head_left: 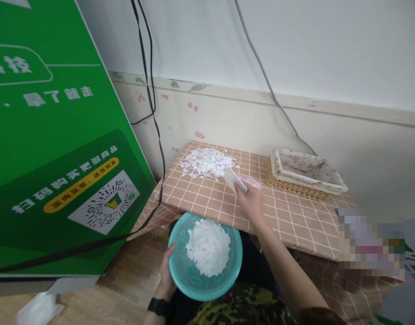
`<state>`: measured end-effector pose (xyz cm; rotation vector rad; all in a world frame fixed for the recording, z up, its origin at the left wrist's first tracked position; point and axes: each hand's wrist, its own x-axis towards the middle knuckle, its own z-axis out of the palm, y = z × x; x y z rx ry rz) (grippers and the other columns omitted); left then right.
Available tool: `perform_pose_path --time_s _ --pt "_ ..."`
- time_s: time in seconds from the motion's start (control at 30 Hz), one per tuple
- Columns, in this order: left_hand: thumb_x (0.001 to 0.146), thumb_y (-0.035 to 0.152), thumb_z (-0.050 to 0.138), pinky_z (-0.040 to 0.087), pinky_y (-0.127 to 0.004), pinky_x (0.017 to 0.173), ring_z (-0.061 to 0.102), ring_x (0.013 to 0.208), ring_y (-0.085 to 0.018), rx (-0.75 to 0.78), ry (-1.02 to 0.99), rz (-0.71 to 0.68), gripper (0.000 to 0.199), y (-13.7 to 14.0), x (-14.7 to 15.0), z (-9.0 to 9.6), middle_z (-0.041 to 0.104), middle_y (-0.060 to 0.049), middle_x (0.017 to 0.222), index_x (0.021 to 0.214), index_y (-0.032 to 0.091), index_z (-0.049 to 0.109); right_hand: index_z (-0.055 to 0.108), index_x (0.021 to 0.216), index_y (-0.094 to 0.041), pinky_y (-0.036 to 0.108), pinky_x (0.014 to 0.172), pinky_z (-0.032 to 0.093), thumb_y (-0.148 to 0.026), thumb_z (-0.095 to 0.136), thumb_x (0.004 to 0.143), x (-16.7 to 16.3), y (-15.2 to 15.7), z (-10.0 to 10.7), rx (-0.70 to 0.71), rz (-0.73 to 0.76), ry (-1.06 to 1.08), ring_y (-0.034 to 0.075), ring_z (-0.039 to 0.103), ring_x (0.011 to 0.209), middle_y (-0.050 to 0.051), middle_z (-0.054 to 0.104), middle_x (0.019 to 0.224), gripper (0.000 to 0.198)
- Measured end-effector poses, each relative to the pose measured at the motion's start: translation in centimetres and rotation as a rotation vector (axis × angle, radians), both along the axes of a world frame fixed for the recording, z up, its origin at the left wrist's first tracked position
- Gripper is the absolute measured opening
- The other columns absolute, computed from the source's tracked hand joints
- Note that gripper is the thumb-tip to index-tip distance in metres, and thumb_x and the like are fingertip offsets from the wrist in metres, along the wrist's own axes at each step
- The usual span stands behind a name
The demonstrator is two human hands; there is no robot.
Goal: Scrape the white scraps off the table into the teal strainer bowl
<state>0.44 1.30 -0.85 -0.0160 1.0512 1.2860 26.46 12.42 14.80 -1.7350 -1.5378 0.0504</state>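
Observation:
My left hand [167, 270] grips the left rim of a round teal plastic colander [180, 266] at the table's front edge, above my lap. A heap of small white paper scraps [209, 247] lies inside it. Over the table, my right hand [251, 198] is closed on a thin white scraper [233, 179], a flat plate with a thicker edge at the hand. Its far end reaches the right side of a loose pile of white and pinkish paper bits [207, 162]. Beside the right hand is a pink, partly hidden piece [252, 181].
A cloth-lined wicker basket [292, 189] stands at the back right of the checked brown tablecloth [210, 198]. On the left is a green panel [102, 131] with a black strap [162, 149] hanging before it. A white plastic bag [40, 309] lies on the floor.

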Motion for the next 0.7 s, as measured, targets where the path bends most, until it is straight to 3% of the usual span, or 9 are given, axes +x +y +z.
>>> perform_pose_path --time_s 0.1,0.27,0.43,0.7 --pt "0.065 0.030 0.068 0.052 -0.039 0.075 0.067 0.067 -0.023 0.006 -0.051 -0.033 0.020 -0.1 -0.2 -0.6 0.074 -0.006 0.073 0.078 0.014 0.071 0.072 0.081 -0.017 0.027 0.056 0.031 -0.036 0.041 0.085 0.0 2.0 0.3 -0.018 -0.083 -0.101 0.018 0.055 0.058 0.007 0.066 0.064 0.036" --pt "0.064 0.030 0.069 0.051 -0.041 0.078 0.068 0.069 -0.025 0.001 -0.058 -0.006 0.021 0.0 -0.2 -0.8 0.074 -0.006 0.074 0.077 0.014 0.071 0.073 0.087 -0.016 0.027 0.054 0.031 -0.038 0.046 0.081 0.5 4.0 1.6 -0.172 -0.133 -0.134 0.021 0.059 0.061 0.010 0.069 0.068 0.035" --pt "0.062 0.030 0.070 0.050 -0.041 0.079 0.068 0.073 -0.026 -0.020 -0.051 -0.015 0.020 0.0 0.0 0.0 0.073 -0.006 0.072 0.075 0.015 0.071 0.073 0.087 -0.016 0.027 0.054 0.032 -0.041 0.050 0.078 0.9 4.2 2.0 -0.143 -0.117 -0.127 0.022 0.060 0.063 0.010 0.069 0.070 0.035" --pt "0.062 0.031 0.069 0.051 -0.042 0.078 0.068 0.077 -0.028 -0.006 -0.049 -0.027 0.022 0.0 0.1 0.5 0.073 -0.006 0.074 0.077 0.015 0.071 0.073 0.090 -0.016 0.025 0.051 0.032 -0.039 0.053 0.077 1.9 4.8 2.5 -0.179 0.096 -0.044 0.018 0.058 0.056 0.006 0.066 0.059 0.034"
